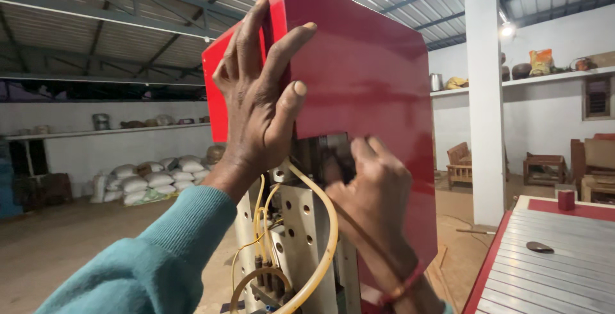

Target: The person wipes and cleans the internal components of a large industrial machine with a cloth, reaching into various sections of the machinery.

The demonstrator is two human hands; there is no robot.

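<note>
A glossy red machine cover (378, 77) stands upright in front of me. My left hand (259, 96) lies flat against its upper left edge, fingers spread over the corner. My right hand (375, 192) reaches into a dark rectangular opening (320, 154) at the cover's lower edge, fingers curled around something inside that I cannot make out. Below the cover a pale perforated metal column (298, 237) carries yellowish tubing (323, 237) and thin yellow wires (259, 211).
A ribbed grey machine table with a red border (551, 263) lies at the lower right, a small dark object (539, 247) on it. A white pillar (485, 103) stands behind. White sacks (150, 179) line the far wall. Wooden furniture (544, 167) sits at the right.
</note>
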